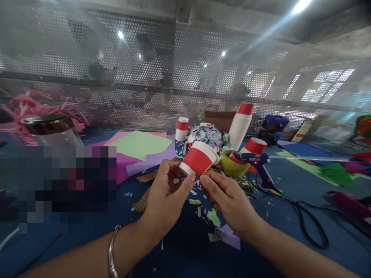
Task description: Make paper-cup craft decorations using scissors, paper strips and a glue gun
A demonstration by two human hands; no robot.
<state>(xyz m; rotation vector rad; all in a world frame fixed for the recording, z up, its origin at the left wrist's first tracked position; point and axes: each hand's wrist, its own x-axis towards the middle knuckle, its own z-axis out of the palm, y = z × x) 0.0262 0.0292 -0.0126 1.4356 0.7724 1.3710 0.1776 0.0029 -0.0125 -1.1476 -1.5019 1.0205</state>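
A red-and-white paper cup (199, 159) is tilted in front of me, its wide rim toward the upper right. My left hand (169, 189) grips the cup near its narrow end, thumb along the lower side. With thumb and fingers pinched, my right hand (223, 193) holds the cup's lower edge, where a thin dark-and-yellow strip shows. Just behind the cup lies a pile of cut paper pieces (207, 135). A yellow bowl-like container (234, 166) stands to its right, with a blue glue gun (262, 166) beside it, a small red light showing.
Stacked paper cups (240, 125) lean at the back right, near a shorter stack (182, 129). Coloured paper sheets (139, 144) lie left of centre, by a lidded clear jar (53, 129). A black cable (307, 224) loops at right. Paper scraps (213, 217) litter the blue table.
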